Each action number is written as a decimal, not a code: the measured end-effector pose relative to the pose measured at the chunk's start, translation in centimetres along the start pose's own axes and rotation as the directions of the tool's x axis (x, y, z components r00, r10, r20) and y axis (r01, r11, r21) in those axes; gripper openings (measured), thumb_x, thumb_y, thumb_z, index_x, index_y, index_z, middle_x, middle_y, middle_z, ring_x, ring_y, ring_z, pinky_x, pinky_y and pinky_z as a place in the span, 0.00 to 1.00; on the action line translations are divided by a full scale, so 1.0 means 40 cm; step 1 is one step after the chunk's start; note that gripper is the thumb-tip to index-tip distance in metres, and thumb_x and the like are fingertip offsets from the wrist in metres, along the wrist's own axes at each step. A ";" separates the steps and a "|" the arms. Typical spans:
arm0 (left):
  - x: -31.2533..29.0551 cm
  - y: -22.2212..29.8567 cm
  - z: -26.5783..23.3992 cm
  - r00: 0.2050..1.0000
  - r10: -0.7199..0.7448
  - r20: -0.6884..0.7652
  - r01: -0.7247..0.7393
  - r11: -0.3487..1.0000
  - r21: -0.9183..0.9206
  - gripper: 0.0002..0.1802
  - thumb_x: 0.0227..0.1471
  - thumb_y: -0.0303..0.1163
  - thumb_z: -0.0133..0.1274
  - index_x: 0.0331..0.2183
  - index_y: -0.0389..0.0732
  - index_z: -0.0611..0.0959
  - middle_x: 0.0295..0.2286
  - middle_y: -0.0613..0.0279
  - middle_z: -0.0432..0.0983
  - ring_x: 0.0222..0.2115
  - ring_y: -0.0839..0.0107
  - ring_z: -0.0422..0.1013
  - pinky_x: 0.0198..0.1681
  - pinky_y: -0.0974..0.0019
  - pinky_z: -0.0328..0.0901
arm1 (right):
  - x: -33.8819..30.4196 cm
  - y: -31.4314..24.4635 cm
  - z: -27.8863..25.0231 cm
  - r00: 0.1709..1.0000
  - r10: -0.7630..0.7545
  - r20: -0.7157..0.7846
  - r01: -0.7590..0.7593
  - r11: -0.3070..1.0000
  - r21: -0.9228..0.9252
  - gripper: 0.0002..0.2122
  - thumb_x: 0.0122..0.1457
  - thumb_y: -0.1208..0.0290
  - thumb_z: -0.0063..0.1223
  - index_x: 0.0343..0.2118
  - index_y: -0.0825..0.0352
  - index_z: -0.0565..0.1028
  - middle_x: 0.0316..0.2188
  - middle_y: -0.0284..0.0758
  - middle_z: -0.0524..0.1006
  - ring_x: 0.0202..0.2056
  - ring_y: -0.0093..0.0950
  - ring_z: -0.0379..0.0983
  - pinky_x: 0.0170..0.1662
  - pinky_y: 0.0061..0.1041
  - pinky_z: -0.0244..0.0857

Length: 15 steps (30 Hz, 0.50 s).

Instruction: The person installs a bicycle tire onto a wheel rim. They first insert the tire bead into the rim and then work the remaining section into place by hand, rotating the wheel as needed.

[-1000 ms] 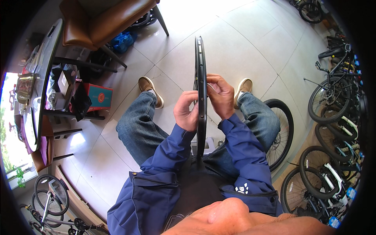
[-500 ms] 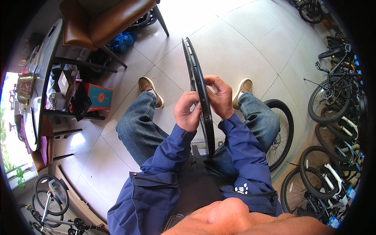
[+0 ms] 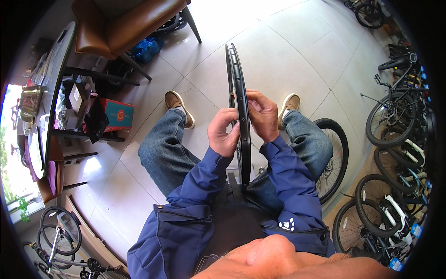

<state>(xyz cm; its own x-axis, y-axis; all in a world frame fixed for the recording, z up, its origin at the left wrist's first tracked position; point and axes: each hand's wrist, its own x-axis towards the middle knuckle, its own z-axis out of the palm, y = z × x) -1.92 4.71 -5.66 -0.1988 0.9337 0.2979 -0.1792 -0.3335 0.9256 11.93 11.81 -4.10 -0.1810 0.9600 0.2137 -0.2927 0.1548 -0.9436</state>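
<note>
The left hand point(image 3: 224, 132) grips a black wheel rim point(image 3: 240, 88) at the centre of the frame with curled fingers; the right hand point(image 3: 263, 116) bends its fingers at the right side, but I cannot tell if they pinch something. Above the upper edge, tiled floor point(image 3: 288, 51) gives room between the brown chair point(image 3: 134, 23) at upper left and the bicycles point(image 3: 392, 116) at right. The rim looks slim, edge-on, with small holes in a row.

My view: floor point(image 3: 288, 60) is pale tile, dark joints. On it: brown shoes point(image 3: 173, 101), brown armchair point(image 3: 134, 25) on dark legs. Worktop point(image 3: 38, 149) far left, dark-edged, carries an olive-gold container point(image 3: 30, 103) plus clutter point(image 3: 48, 69) I can't resolve.
</note>
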 end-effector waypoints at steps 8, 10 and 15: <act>0.001 0.006 0.006 1.000 0.007 0.027 -0.008 0.999 0.031 0.10 0.58 0.17 0.64 0.43 0.34 0.87 0.42 0.54 0.84 0.43 0.62 0.80 0.51 0.62 0.72 | 0.004 0.012 0.017 0.997 0.045 -0.060 -0.029 0.970 0.243 0.07 0.65 0.86 0.66 0.42 0.69 0.81 0.52 0.36 0.81 0.49 0.23 0.79 0.53 0.26 0.75; 0.000 0.005 0.006 0.999 0.020 0.038 -0.021 0.999 0.042 0.10 0.58 0.16 0.64 0.43 0.34 0.87 0.42 0.53 0.84 0.43 0.62 0.80 0.52 0.61 0.72 | 0.002 0.006 0.015 0.996 0.070 -0.058 -0.058 0.979 0.196 0.09 0.63 0.87 0.69 0.40 0.68 0.79 0.52 0.36 0.81 0.50 0.23 0.79 0.54 0.27 0.75; 0.002 0.008 0.004 0.999 0.009 0.038 -0.011 0.998 0.062 0.11 0.57 0.15 0.63 0.43 0.33 0.86 0.42 0.52 0.84 0.44 0.61 0.80 0.53 0.61 0.73 | -0.016 -0.005 0.009 0.992 0.076 -0.101 -0.067 0.994 0.090 0.10 0.64 0.84 0.68 0.46 0.70 0.82 0.52 0.37 0.83 0.52 0.27 0.81 0.59 0.31 0.75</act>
<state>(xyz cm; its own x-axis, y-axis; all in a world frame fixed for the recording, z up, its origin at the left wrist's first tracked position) -1.84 4.70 -5.30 -0.1639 0.9349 0.3147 -0.1167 -0.3351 0.9349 11.78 11.07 -3.98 -0.1065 0.9877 0.1148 -0.3636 0.0688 -0.9290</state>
